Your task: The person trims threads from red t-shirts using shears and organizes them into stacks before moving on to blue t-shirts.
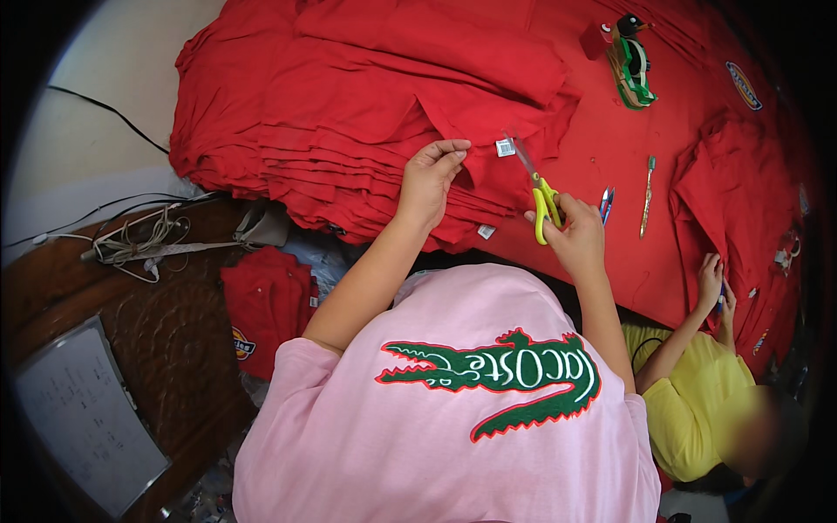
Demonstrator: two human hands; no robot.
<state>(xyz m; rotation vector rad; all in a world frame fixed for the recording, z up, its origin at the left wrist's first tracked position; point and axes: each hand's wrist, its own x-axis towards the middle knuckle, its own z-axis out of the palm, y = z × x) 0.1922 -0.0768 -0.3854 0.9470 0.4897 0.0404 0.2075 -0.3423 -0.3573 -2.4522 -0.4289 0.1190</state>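
Note:
My right hand [577,234] grips a pair of scissors [544,202] with yellow-green handles. Their blades point up and away from me, and the tips are beside a small white label [506,148] on the red cloth. My left hand [427,183] is closed in a pinch just left of that label, over the edge of a red garment [475,174]. What lies between its thumb and forefinger is too small to make out. Under and beyond both hands spreads a large stack of red garments [349,113].
On the red table cover [610,139] are a green tape dispenser [635,74], pens [607,205] and a slim green-topped stick [647,196]. At right, a person in yellow [697,410] handles another red garment [724,209]. Cables [148,240] and a whiteboard [87,418] are at left.

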